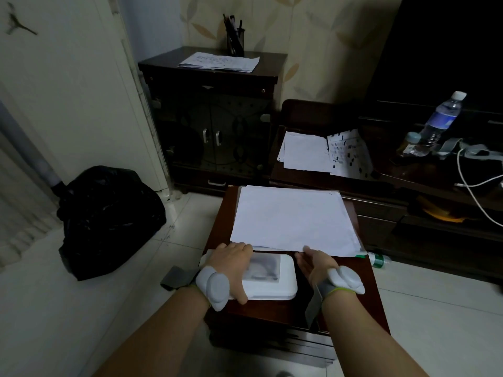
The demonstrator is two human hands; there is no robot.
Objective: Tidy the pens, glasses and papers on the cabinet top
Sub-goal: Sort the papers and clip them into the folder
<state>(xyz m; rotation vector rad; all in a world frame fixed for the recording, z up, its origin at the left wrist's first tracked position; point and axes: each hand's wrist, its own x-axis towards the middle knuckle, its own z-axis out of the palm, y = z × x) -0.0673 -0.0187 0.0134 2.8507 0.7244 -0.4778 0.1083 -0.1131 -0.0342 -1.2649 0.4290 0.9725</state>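
A stack of white papers point(294, 217) lies on the small dark-red cabinet top point(351, 292) in front of me. My left hand point(234, 261) rests palm down at the stack's near left edge, over a white box point(275, 278) with a picture on its lid. My right hand point(313, 263) stands edge-on with fingers straight, its fingertips touching the stack's near edge. A dark pen holder point(235, 40) full of pens stands on the far black cabinet point(209, 74) behind another sheaf of papers point(219, 61). No glasses are visible.
More papers point(304, 153) and a printed sheet point(348, 155) lie on a low dark unit to the right. A water bottle point(442, 118), a small jar point(407, 144) and white cables point(473, 186) sit further right. A black rubbish bag point(109, 219) is on the floor at left.
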